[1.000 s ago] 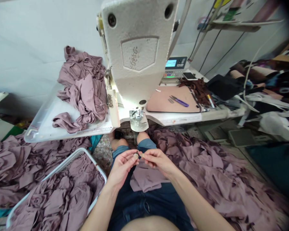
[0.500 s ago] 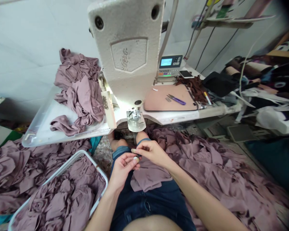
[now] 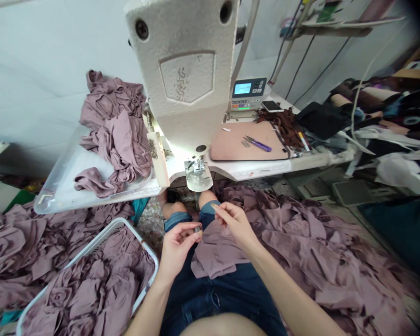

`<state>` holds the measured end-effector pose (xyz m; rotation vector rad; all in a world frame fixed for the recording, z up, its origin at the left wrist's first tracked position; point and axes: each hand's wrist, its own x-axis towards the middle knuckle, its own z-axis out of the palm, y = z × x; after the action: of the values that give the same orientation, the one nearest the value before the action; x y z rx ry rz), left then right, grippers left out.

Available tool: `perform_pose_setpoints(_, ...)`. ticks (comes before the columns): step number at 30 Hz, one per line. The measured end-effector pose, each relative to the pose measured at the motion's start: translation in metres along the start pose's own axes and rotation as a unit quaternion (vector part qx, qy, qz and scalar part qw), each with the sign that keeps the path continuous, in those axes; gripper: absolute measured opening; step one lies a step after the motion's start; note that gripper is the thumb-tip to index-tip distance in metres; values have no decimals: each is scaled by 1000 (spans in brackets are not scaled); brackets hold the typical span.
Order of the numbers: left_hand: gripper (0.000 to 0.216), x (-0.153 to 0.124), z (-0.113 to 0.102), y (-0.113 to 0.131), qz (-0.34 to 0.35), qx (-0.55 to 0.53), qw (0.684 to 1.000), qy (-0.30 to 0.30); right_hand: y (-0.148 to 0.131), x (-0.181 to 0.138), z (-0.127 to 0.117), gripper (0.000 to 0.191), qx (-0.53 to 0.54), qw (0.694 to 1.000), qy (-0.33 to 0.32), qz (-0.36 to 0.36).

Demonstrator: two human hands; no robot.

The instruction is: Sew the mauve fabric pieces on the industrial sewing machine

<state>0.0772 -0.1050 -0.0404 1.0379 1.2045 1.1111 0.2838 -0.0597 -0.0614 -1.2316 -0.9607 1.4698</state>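
Over my lap, my left hand (image 3: 178, 243) pinches a small metal bobbin (image 3: 197, 229) between thumb and fingertips. My right hand (image 3: 235, 225) is a little to the right, apart from it, with thumb and forefinger pressed together. Whatever that pinch holds is too fine to make out. Beneath both hands a piece of mauve cloth (image 3: 217, 256) lies across my thighs. Just beyond them is the sewing machine (image 3: 187, 93), its presser foot and plate (image 3: 199, 179) lit by a lamp.
Mauve cloth (image 3: 117, 126) is heaped on the table's left side. A white basket (image 3: 155, 266) of similar cloth stands at lower left, and more cloth (image 3: 301, 233) covers the floor at right. Purple thread snips (image 3: 259, 143) lie on a pink pad (image 3: 227, 144) beside a control panel (image 3: 247, 88).
My right hand has drawn away from my left, to the right and slightly up. The left hand stays nearly in place, and the bobbin in it has turned.
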Motion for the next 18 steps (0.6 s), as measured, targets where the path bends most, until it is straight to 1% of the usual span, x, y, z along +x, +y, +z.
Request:
perform_pose_setpoints(1, 20, 0, -1, 0, 25, 26, 999, -4, 1, -4, 0, 56, -5, 1000, -20, 10)
perform_pose_setpoints(4, 11, -1, -2, 1, 86, 103, 991, -29, 3, -15, 4, 60, 0, 992, -110, 62)
perform_pose_setpoints(6, 15, -1, -1, 1, 117, 157, 979, -51, 5, -20, 8, 63, 20, 986, -145, 84)
perform_pose_setpoints(8, 20, -2, 0, 1, 154, 205, 964, -65, 6, -22, 11, 61, 29, 987, -140, 74)
perform_pose_setpoints(10, 22, -3, 1, 2, 190, 244, 949, -68, 5, -22, 13, 55, 12, 990, -130, 45)
perform_pose_setpoints(13, 22, -4, 1, 3, 230, 286, 928, -66, 2, -20, 13, 52, -9, 990, -138, 11)
perform_pose_setpoints(16, 24, -5, -1, 3, 249, 312, 914, -70, 0, -18, 14, 52, -12, 989, -149, 1)
perform_pose_setpoints(18, 26, -6, -2, 2, 253, 317, 911, -73, -1, -17, 15, 52, -15, 988, -152, -5)
